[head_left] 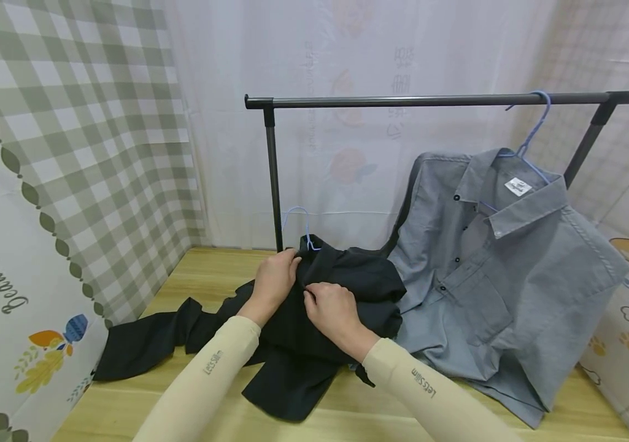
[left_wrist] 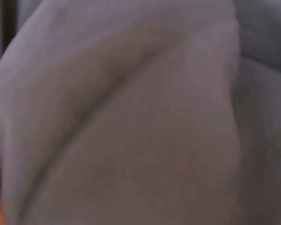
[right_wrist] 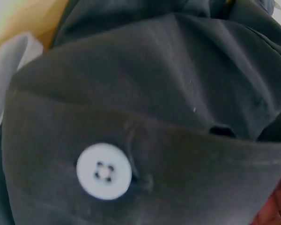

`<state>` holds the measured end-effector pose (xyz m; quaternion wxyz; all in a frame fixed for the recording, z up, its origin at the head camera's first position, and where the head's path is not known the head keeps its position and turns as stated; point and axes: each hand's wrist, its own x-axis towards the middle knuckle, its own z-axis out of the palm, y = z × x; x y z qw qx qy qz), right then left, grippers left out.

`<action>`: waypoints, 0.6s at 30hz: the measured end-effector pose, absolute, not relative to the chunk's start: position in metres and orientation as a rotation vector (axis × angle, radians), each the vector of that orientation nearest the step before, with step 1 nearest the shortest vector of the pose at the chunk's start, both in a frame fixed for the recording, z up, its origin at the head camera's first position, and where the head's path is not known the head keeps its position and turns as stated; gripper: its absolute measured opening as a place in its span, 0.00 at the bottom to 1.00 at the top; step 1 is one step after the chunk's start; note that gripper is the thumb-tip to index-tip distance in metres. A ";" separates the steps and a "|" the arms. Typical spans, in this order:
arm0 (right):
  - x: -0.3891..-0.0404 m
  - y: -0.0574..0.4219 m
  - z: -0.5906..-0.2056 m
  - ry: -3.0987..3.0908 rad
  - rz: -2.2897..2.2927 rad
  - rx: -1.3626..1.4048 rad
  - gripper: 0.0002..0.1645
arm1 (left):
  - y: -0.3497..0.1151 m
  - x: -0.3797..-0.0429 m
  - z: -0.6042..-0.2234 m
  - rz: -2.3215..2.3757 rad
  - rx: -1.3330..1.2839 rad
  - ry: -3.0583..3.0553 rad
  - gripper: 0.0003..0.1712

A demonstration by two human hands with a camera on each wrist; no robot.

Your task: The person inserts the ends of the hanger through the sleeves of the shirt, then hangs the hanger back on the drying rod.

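A black shirt (head_left: pixel 283 334) lies bunched on the table, one sleeve (head_left: pixel 140 347) stretched out to the left. From its collar sticks the hook of a light blue hanger (head_left: pixel 307 224). My left hand (head_left: pixel 272 282) pinches the shirt beside the collar. Lower and to the right, my right hand (head_left: pixel 336 313) pinches the front edge between thumb and fingers. Blurred dark cloth (left_wrist: pixel 145 131) fills the left wrist view, with a sliver of skin at lower left. A pale four-hole button (right_wrist: pixel 104 171) on dark cloth shows in the right wrist view.
Behind the shirt stands a dark metal clothes rack (head_left: pixel 380 102). On its right end a grey button shirt (head_left: pixel 480 288) hangs from a blue hanger (head_left: pixel 537 126), reaching down to the wooden table (head_left: pixel 220 264). Curtains (head_left: pixel 99 123) enclose the back and sides.
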<state>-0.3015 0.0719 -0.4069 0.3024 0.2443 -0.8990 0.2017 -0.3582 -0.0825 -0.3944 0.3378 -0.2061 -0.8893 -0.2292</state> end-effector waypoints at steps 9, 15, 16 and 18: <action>-0.314 0.088 -0.414 -2.398 0.550 0.630 0.17 | -0.093 -0.360 -0.387 -1.057 -0.462 -2.500 0.12; -0.336 0.118 -0.405 -2.129 0.648 0.451 0.12 | -0.110 -0.364 -0.384 -1.304 -0.476 -2.500 0.16; -0.340 0.124 -0.402 -2.145 0.660 0.423 0.16 | -0.112 -0.365 -0.383 -1.324 -0.486 -2.495 0.15; -0.347 0.137 -0.396 -2.239 0.679 0.393 0.21 | -0.115 -0.366 -0.381 -1.346 -0.502 -2.484 0.14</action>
